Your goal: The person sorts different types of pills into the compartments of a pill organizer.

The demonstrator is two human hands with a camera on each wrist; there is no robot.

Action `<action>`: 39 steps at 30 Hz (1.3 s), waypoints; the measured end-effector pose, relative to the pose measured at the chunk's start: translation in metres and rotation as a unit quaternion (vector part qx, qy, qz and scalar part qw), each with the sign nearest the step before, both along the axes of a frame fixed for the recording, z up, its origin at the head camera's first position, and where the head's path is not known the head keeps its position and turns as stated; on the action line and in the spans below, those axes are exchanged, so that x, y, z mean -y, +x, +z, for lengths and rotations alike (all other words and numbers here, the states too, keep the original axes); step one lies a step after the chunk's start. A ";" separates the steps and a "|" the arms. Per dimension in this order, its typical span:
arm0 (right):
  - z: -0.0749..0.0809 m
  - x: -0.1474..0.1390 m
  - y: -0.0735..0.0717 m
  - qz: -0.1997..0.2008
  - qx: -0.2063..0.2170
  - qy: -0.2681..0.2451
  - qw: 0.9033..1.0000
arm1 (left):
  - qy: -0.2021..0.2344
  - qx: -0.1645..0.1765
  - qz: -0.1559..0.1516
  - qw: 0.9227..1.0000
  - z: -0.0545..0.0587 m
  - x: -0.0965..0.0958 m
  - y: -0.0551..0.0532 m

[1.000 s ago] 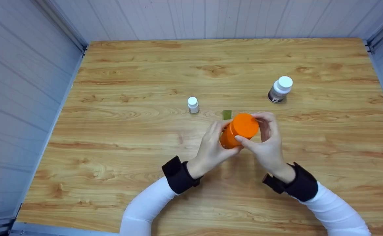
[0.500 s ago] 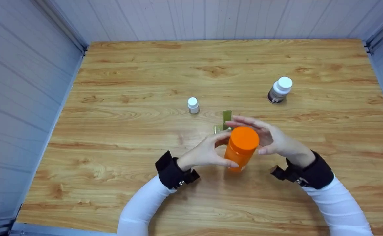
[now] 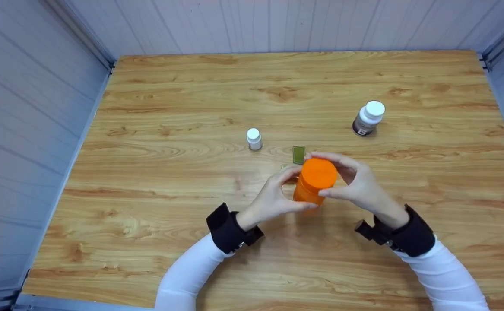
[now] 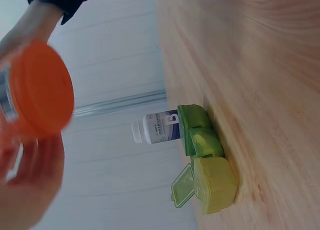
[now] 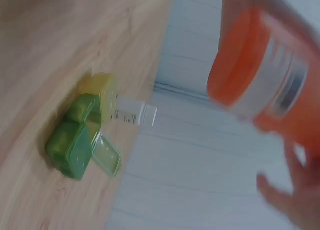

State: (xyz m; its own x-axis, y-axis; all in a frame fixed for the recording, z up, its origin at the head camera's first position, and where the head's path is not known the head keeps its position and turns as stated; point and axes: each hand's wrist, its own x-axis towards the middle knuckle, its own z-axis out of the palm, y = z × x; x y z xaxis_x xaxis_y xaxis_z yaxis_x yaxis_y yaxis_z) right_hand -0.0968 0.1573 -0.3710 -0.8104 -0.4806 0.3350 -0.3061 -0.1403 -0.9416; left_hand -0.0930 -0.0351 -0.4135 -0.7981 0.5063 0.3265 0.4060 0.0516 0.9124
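Observation:
An orange pill bottle [image 3: 318, 175] is held above the table, slightly tilted, its round orange cap facing up. The left hand [image 3: 273, 198] grips its body from the left, thumb in front and fingers behind. Around the cap, the right hand [image 3: 359, 188] has its thumb at the near side and its fingers at the far side. Both wrist views show the bottle blurred, with a pale label band [image 5: 277, 77]. Just beyond it, a green and yellow pill organizer [image 4: 217, 182] rests on the table, with one lid [image 5: 106, 155] standing open. In the head view, hands and bottle hide most of the organizer.
A small white bottle [image 3: 254, 139] stands upright left of the organizer. Farther back on the right is a larger white bottle with a dark label [image 3: 368, 117]. Pale panel walls [image 3: 252, 26] border the wooden table [image 3: 148, 172] at the back and sides.
The right hand loosened from the cap half a second ago and now grips it again. After coming nearer to the person, the bottle has shifted slightly away and stands more upright than at first.

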 end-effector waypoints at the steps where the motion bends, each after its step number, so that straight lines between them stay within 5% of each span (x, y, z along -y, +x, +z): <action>1: -0.001 0.004 0.004 -0.051 0.001 0.013 0.999 | 0.000 -0.015 0.029 0.999 -0.001 -0.002 0.000; 3: -0.002 0.014 0.011 -0.140 0.004 0.026 0.990 | -0.010 -0.040 0.082 0.996 -0.004 -0.006 0.002; 6: -0.005 0.027 0.019 -0.219 0.009 0.031 0.975 | -0.021 -0.075 0.132 0.988 -0.007 -0.012 0.003; 11: -0.008 0.037 0.024 -0.253 0.031 0.025 0.967 | -0.016 -0.102 0.144 0.984 -0.010 -0.019 0.004; 14: -0.007 0.034 0.022 -0.236 0.039 0.020 0.971 | -0.007 -0.091 0.127 0.988 -0.009 -0.018 0.004; 17: -0.005 0.023 0.016 -0.150 0.022 -0.009 0.988 | 0.003 -0.049 0.087 0.995 -0.006 -0.013 0.002; 20: -0.004 0.006 0.004 0.030 0.026 -0.071 0.997 | 0.021 0.024 0.006 0.999 0.000 -0.005 0.000; 24: -0.005 -0.009 -0.012 0.263 0.055 -0.107 0.957 | 0.013 0.094 -0.121 0.988 0.007 0.005 0.000; 26: -0.006 -0.012 -0.016 0.316 0.046 -0.103 0.942 | -0.004 0.104 -0.157 0.982 0.010 0.008 0.001; 28: -0.005 -0.012 -0.016 0.324 0.040 -0.100 0.940 | -0.013 0.099 -0.163 0.982 0.012 0.009 0.002; 31: -0.004 -0.010 -0.012 0.255 0.030 -0.097 0.962 | -0.007 0.082 -0.122 0.989 0.013 0.008 0.001; 35: -0.005 -0.002 0.001 0.074 0.015 -0.073 0.994 | 0.000 0.028 -0.018 0.999 0.010 0.003 0.001; 39: -0.007 0.012 0.012 -0.096 0.012 -0.040 0.995 | -0.004 -0.018 0.074 0.997 0.006 -0.003 0.001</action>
State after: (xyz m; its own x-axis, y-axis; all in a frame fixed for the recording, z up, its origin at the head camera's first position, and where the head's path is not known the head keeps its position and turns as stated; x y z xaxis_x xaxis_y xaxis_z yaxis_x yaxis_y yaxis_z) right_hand -0.0846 0.1450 -0.3777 -0.8927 -0.2889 0.3460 -0.3129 -0.1553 -0.9370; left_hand -0.0916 -0.0320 -0.4079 -0.8528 0.3858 0.3519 0.4250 0.1212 0.8970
